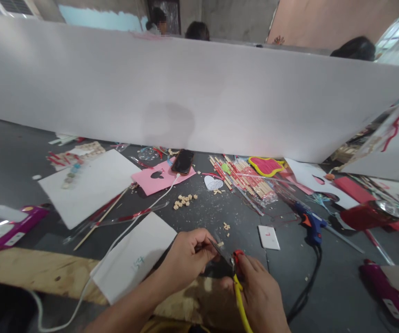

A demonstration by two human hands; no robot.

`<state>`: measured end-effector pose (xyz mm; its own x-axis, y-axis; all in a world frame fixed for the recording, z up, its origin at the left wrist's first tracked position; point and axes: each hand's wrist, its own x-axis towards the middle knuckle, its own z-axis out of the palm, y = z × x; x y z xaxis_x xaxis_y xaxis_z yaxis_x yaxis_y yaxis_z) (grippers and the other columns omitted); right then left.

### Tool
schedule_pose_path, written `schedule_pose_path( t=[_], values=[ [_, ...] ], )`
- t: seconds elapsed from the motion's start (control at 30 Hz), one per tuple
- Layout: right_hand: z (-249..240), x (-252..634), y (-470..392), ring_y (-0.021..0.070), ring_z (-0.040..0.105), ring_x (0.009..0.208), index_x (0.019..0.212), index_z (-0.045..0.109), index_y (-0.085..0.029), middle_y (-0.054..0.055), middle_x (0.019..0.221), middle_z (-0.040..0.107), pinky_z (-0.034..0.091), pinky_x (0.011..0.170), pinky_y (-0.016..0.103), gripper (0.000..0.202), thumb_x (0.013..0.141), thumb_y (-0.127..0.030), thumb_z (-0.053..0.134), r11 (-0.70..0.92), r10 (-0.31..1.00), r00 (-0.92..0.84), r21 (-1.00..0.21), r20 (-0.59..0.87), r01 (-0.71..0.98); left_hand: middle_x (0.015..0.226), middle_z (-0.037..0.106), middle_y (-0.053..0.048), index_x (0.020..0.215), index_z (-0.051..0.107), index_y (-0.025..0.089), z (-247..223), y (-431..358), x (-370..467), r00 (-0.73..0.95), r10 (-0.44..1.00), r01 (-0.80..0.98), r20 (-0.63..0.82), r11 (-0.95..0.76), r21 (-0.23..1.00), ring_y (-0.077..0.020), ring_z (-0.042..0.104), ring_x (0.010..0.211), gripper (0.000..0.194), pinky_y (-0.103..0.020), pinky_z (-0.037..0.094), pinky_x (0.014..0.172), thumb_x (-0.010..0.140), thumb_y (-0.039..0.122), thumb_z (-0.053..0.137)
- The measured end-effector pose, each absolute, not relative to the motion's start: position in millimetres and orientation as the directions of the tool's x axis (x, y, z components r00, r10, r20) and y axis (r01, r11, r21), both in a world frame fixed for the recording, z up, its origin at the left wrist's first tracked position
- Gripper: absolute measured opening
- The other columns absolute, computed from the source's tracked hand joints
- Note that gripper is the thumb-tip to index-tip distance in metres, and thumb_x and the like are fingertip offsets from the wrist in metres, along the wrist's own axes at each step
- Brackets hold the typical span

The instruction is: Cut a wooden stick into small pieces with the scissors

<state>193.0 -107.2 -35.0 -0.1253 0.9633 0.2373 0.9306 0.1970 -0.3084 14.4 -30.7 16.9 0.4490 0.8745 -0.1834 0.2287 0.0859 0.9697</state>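
Low in the middle of the view, my right hand (260, 291) is closed around scissors (240, 298) with yellow and red handles. The blades point up and left toward my left hand (194, 252), whose thumb and forefinger are pinched beside the blade tips. A small pale wooden piece (220, 244) shows at the blades near those fingertips; what exactly the pinch holds is too small to make out. Little wooden bits (226, 226) lie just beyond the hands, and a larger cluster of them (184, 200) sits farther back on the dark table (199, 222).
A blue glue gun (312, 222) and a small white card (269, 237) lie to the right. White paper (133, 256) and a cable (116, 240) are at the left. Behind are a phone (183, 162), striped sticks (242, 178) and a tall white board (199, 92), with people's heads beyond.
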Motion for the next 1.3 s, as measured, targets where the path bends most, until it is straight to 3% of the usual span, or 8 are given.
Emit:
schedule_pose_path(
  t=[0.17, 0.3, 0.43, 0.63, 0.93, 1.17, 1.3],
  values=[
    [-30, 191, -106, 0.0192, 0.061, 0.062, 0.087, 0.054, -0.017, 0.005, 0.068, 0.062, 0.044, 0.053, 0.026, 0.032, 0.085, -0.045, 0.039, 0.213, 0.969, -0.137, -0.419, 0.204, 0.883, 0.051, 0.05, 0.005, 0.069, 0.057, 0.014, 16, -33, 15, 0.432, 0.888, 0.249, -0.161, 0.054, 0.967, -0.0065, 0.042, 0.042, 0.011, -0.016, 0.03, 0.042, 0.076, 0.019, 0.05],
    [-32, 191, -106, 0.0168, 0.058, 0.056, 0.088, 0.056, -0.018, 0.003, 0.062, 0.06, 0.04, 0.051, 0.023, 0.037, 0.085, -0.051, 0.038, 0.179, 0.979, -0.103, -0.492, 0.176, 0.852, 0.053, 0.053, 0.003, 0.067, 0.056, 0.014, 17, -37, 17, 0.411, 0.898, 0.257, -0.157, 0.051, 0.965, -0.0071, 0.042, 0.043, 0.013, -0.017, 0.032, 0.043, 0.076, 0.021, 0.05],
    [-36, 190, -106, 0.0163, 0.058, 0.058, 0.086, 0.056, -0.02, 0.003, 0.065, 0.061, 0.039, 0.052, 0.023, 0.037, 0.085, -0.052, 0.037, 0.153, 0.988, -0.11, -0.568, 0.109, 0.809, 0.054, 0.055, 0.002, 0.065, 0.056, 0.015, 16, -37, 18, 0.394, 0.918, 0.31, -0.055, -0.077, 0.948, -0.0089, 0.047, 0.049, 0.015, -0.018, 0.034, 0.047, 0.077, 0.021, 0.05],
    [-32, 190, -105, 0.0187, 0.06, 0.065, 0.09, 0.054, -0.019, 0.005, 0.072, 0.063, 0.044, 0.057, 0.026, 0.031, 0.082, -0.047, 0.044, 0.116, 0.991, -0.068, -0.493, 0.113, 0.862, 0.062, 0.061, 0.001, 0.073, 0.061, 0.016, 14, -34, 14, 0.411, 0.911, 0.367, 0.023, -0.189, 0.911, -0.0108, 0.053, 0.056, 0.012, -0.018, 0.036, 0.053, 0.078, 0.02, 0.05],
    [-32, 191, -106, 0.0231, 0.059, 0.081, 0.102, 0.047, -0.017, 0.011, 0.09, 0.061, 0.048, 0.066, 0.033, 0.035, 0.068, -0.021, 0.051, 0.151, 0.983, -0.088, -0.423, 0.164, 0.894, 0.057, 0.06, 0.002, 0.072, 0.057, 0.014, 16, -32, 13, 0.467, 0.873, 0.175, -0.138, 0.062, 0.983, -0.0059, 0.043, 0.04, 0.016, -0.016, 0.032, 0.041, 0.081, 0.025, 0.047],
    [-31, 190, -104, 0.0227, 0.061, 0.077, 0.097, 0.048, -0.017, 0.011, 0.087, 0.062, 0.049, 0.064, 0.032, 0.028, 0.072, -0.03, 0.052, 0.163, 0.983, -0.101, -0.47, 0.155, 0.868, 0.057, 0.06, 0.001, 0.073, 0.054, 0.014, 7, -32, 14, 0.496, 0.846, 0.078, -0.196, 0.181, 0.98, -0.0048, 0.038, 0.037, 0.016, -0.016, 0.028, 0.039, 0.08, 0.028, 0.05],
    [-32, 191, -104, 0.022, 0.061, 0.075, 0.095, 0.049, -0.018, 0.01, 0.087, 0.063, 0.048, 0.063, 0.031, 0.028, 0.074, -0.035, 0.053, 0.149, 0.986, -0.093, -0.469, 0.141, 0.87, 0.059, 0.062, 0.0, 0.073, 0.057, 0.014, 7, -31, 13, 0.483, 0.866, 0.134, -0.129, 0.073, 0.988, -0.0089, 0.051, 0.05, 0.013, -0.017, 0.036, 0.048, 0.08, 0.023, 0.05]
  ],
)
